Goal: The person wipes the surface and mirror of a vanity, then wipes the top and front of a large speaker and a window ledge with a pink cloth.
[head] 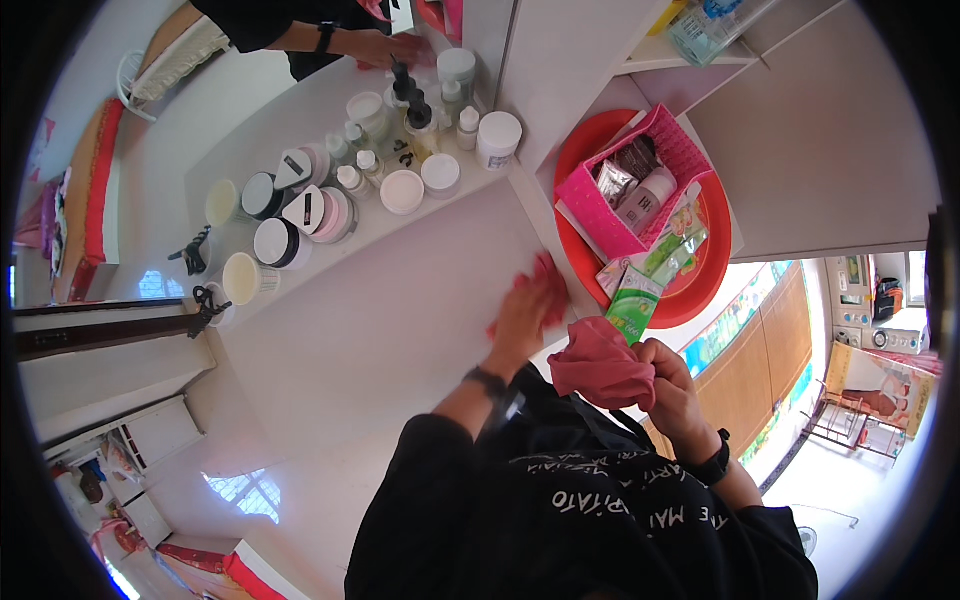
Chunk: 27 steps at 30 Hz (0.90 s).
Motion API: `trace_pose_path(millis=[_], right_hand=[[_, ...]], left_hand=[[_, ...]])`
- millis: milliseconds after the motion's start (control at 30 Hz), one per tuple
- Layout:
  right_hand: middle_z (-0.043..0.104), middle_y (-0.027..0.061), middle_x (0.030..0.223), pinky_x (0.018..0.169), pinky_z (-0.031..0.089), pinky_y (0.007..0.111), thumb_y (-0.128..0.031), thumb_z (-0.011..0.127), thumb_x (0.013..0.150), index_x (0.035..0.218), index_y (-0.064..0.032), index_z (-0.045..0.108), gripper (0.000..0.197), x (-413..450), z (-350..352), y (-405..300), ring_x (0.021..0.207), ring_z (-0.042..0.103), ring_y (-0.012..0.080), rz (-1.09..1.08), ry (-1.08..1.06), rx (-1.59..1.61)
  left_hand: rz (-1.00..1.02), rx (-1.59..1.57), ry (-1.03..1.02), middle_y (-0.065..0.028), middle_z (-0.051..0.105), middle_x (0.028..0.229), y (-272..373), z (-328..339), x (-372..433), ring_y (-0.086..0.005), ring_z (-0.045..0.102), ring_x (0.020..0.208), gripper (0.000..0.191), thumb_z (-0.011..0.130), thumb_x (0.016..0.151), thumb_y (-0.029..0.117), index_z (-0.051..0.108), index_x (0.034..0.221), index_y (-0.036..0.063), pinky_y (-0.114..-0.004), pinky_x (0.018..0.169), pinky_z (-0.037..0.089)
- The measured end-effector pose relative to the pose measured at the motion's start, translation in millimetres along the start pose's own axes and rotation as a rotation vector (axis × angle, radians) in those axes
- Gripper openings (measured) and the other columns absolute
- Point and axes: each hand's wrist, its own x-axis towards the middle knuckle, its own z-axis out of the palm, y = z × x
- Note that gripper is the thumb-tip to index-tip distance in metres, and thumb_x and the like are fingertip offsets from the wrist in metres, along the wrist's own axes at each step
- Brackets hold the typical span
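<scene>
My left hand (525, 311) lies on a crumpled red cloth (553, 289) on the white vanity top (390, 300), near its right edge; hand and cloth are blurred. A bunched pink cloth (604, 367) is held in the fingers of my right hand (667, 382), in front of my body. Just beyond that cloth, a green packet (634, 304) rests at the rim of a red plastic basin (716, 285). In the basin stands a pink box (600, 217) holding a bottle (645, 199) and sachets.
Along the mirror (262, 97) stand several cosmetic jars, among them a white-lidded jar (499, 139), small dropper bottles (367, 165) and an open cream-coloured cup (244, 279). A black hair claw clip (206, 311) sits at the left end. A clear bottle (705, 34) occupies the shelf above the basin.
</scene>
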Motion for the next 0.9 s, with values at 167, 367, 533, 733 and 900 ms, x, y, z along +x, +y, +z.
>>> trace_pose_path(millis=[167,367,533,733,900], right_hand=[[0.049,0.0023,0.078,0.06,0.034,0.019,0.012,0.031,0.066,0.077,-0.003,0.045,0.023,6,-10,5,0.069,0.044,0.0094,-0.018,0.005,0.035],[0.049,0.0027,0.077,0.057,0.035,0.019,0.011,0.031,0.068,0.078,-0.0028,0.044,0.022,4,-29,10,0.065,0.044,0.0089,0.03,-0.039,0.004],[0.049,0.0015,0.075,0.06,0.033,0.021,0.003,0.043,0.079,0.076,-0.0075,0.044,0.011,-4,-39,6,0.067,0.044,0.0094,0.024,0.068,-0.009],[0.051,0.003,0.08,0.064,0.036,0.022,0.005,0.041,0.075,0.077,-0.007,0.044,0.012,-25,-57,-11,0.071,0.047,0.0111,0.031,0.106,-0.108],[0.051,0.0028,0.079,0.061,0.035,0.022,0.004,0.042,0.075,0.076,-0.0074,0.044,0.012,-21,-36,-7,0.069,0.045,0.0105,-0.007,0.119,-0.133]], left_hand=[[-0.095,0.11,-0.067,-0.015,0.052,0.12,-20,-73,-50,-0.0327,0.048,0.108,0.044,0.054,0.068,0.003,0.055,0.112,0.0024,-0.043,0.094,0.036],[-0.895,0.862,0.651,-0.0213,0.043,0.127,-141,-172,-46,-0.0385,0.041,0.113,0.051,0.054,0.071,0.007,0.047,0.12,0.0,-0.046,0.093,0.035],[-0.753,1.194,0.358,-0.0188,0.053,0.116,-137,-89,76,-0.0378,0.043,0.112,0.04,0.052,0.075,0.024,0.056,0.11,0.0044,-0.049,0.086,0.038],[-0.8,0.728,0.2,-0.0127,0.06,0.103,-102,-49,161,-0.0329,0.056,0.095,0.028,0.049,0.079,0.021,0.061,0.102,0.0102,-0.05,0.075,0.042],[-0.215,0.764,0.274,-0.0122,0.057,0.113,-76,-21,141,-0.0321,0.05,0.103,0.042,0.055,0.069,0.012,0.056,0.111,0.0065,-0.044,0.086,0.037]])
